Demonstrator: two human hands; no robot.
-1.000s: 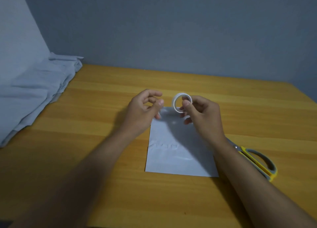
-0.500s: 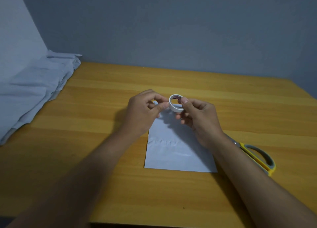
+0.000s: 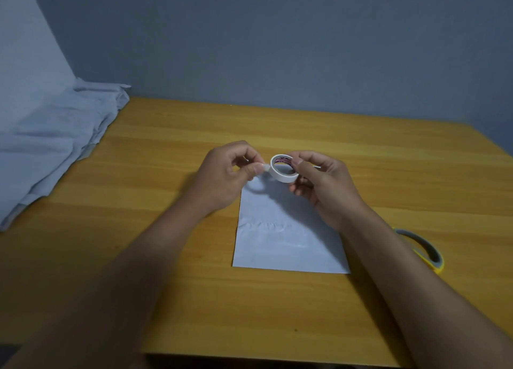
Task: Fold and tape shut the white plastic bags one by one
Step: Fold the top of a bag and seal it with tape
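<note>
A flat white plastic bag lies in the middle of the wooden table. Above its far end I hold a small white tape roll. My right hand grips the roll with thumb on its rim. My left hand pinches the loose end of the tape at the roll's left side, fingers curled. A short tab of tape shows between my left thumb and the roll.
Yellow and grey scissors lie on the table to the right, partly hidden by my right forearm. A pale blue cloth is heaped at the table's far left. A grey wall stands behind the table.
The roll has tilted flatter and dropped slightly toward the bag. My left hand has closed in and now pinches the tape end at the roll.
</note>
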